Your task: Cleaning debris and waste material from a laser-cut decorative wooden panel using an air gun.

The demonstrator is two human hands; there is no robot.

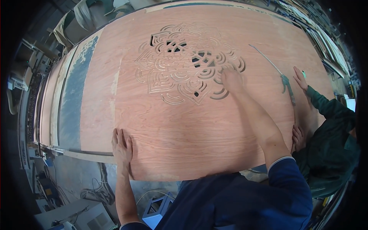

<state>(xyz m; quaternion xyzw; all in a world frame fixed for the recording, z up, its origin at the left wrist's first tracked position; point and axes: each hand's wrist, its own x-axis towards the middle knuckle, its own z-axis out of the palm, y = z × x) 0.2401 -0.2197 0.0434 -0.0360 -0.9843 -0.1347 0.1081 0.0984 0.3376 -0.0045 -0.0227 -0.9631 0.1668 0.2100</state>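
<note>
A large reddish plywood sheet (184, 142) lies flat before me, with a round, petal-like pattern (176, 73) cut into its far half. Several openings in the pattern go right through and look dark; other parts are only outlined by grooves. My left hand (122, 148) rests on the sheet's near left edge, fingers stretched out, holding nothing. My right hand (232, 79) is down on the right side of the pattern, its fingers bent against the curved cuts. Whatever lies under those fingertips is hidden. To the right, an air blow gun (285, 82) with a long thin nozzle lies on the sheet.
At the right edge stands a co-worker in a dark green sleeve (326, 103), one hand (301, 78) raised, the other (298, 138) at the sheet. A blue-grey strip (78, 92) of machine bed shows at left. Below are a blue stool (157, 211), hoses (100, 191) and a grey cabinet (82, 216).
</note>
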